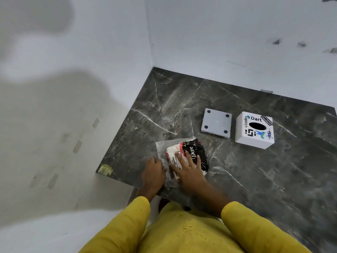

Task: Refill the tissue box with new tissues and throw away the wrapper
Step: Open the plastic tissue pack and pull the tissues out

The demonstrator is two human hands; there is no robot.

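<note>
Yellow sleeves (127,225) frame the near edge. On the dark veined marble counter (255,179), the right hand (189,170) lies flat, fingers spread, on the crinkled plastic tissue pack (193,154). The left hand (154,172) pinches the pack's clear wrapper edge. Farther off, apart, lie a square grey base plate (216,122) and the stickered white tissue box (254,130), beside each other.

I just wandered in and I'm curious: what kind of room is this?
Probably a home or small office corner, though little shows. A dark marble-look counter meets plain white walls, and on it sit a sticker-covered tissue box and a tissue pack.
</note>
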